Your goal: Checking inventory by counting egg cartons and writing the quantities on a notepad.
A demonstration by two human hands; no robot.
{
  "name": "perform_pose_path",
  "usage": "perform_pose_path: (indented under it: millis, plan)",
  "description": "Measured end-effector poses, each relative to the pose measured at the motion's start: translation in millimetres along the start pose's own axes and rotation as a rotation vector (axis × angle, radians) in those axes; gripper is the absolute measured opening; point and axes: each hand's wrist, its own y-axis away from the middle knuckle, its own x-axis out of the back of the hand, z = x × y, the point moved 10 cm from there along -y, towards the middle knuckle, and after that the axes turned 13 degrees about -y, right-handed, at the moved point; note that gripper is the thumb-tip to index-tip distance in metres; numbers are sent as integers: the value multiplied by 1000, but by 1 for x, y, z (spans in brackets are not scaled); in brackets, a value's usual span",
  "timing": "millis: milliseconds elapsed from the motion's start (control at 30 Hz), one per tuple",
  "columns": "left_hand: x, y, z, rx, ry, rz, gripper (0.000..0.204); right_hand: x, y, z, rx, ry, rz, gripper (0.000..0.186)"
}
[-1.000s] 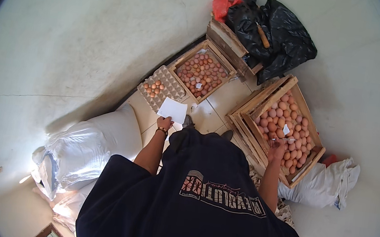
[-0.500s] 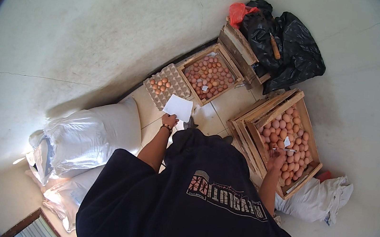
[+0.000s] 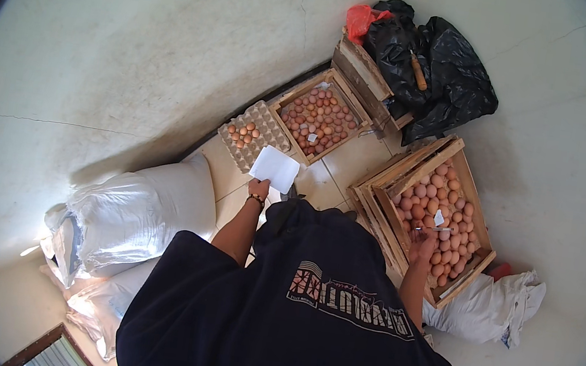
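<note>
left fingers (image 3: 258, 189) pinch paper (image 3: 275, 169) | egg tray (image 3: 253, 135) just beyond

egg tray (image 3: 253, 135) left of far crate (image 3: 320, 116) | near crate (image 3: 431, 214) right | sacks (image 3: 129, 217) left

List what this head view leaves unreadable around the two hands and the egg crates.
- Right hand: a thin pen-like thing at its fingers, too small to identify.
- Left hand: holds a white paper; any marks on it too small.
- Near crate: its lower corner hidden by the right forearm.
- Person's legs and feet: hidden under the dark shirt.
</note>
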Motion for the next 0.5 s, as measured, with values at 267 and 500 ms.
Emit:
perform_pose_path:
  millis: [267,500]
  plan:
    - [-8,-6,-8,26,-4,-13,25,-12,7,-4,-4,1,-49,10]
    - [-8,25,23,140,141,-30,35,-6,4,-4,10,-11,-47,10]
